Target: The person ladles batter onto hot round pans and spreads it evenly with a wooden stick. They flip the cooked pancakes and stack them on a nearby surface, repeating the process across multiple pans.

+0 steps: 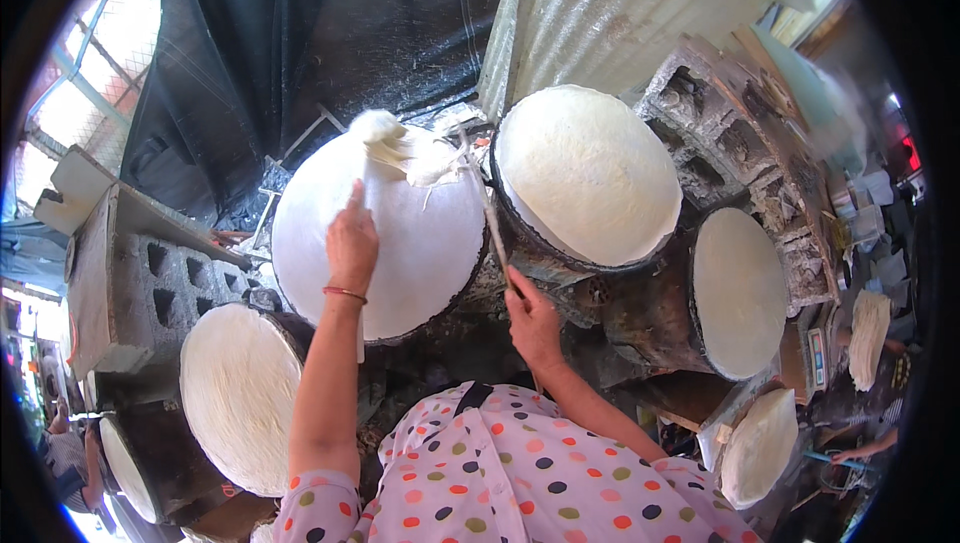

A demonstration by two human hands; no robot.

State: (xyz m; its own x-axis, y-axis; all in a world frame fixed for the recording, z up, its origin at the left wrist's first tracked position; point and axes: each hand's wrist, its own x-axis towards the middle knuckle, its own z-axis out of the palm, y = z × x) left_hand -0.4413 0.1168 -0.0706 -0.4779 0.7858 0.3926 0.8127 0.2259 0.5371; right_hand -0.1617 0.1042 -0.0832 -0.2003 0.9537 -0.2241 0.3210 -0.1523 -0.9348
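Note:
My left hand (pixel 352 243) reaches over a large round hot plate (pixel 405 265) whose surface is pale and mostly bare, its index finger stretched out; a thin handle seems to run below it, but what it holds, if anything, is unclear. A lump of wet dough (pixel 386 139) lies at the plate's far edge, partly blurred and smeared to the right. My right hand (pixel 532 322) grips a long thin stick (pixel 491 217), which slants up along the plate's right edge. Right of it, a round sheet of dough (pixel 589 172) covers a second drum-like stove.
More round dough sheets lie at the lower left (pixel 238 399) and the right (pixel 739 293). Concrete blocks (pixel 180 284) stand left; sooty blocks (pixel 720 130) stand right. A black tarp (pixel 360 25) hangs behind. People are partly visible at both far edges.

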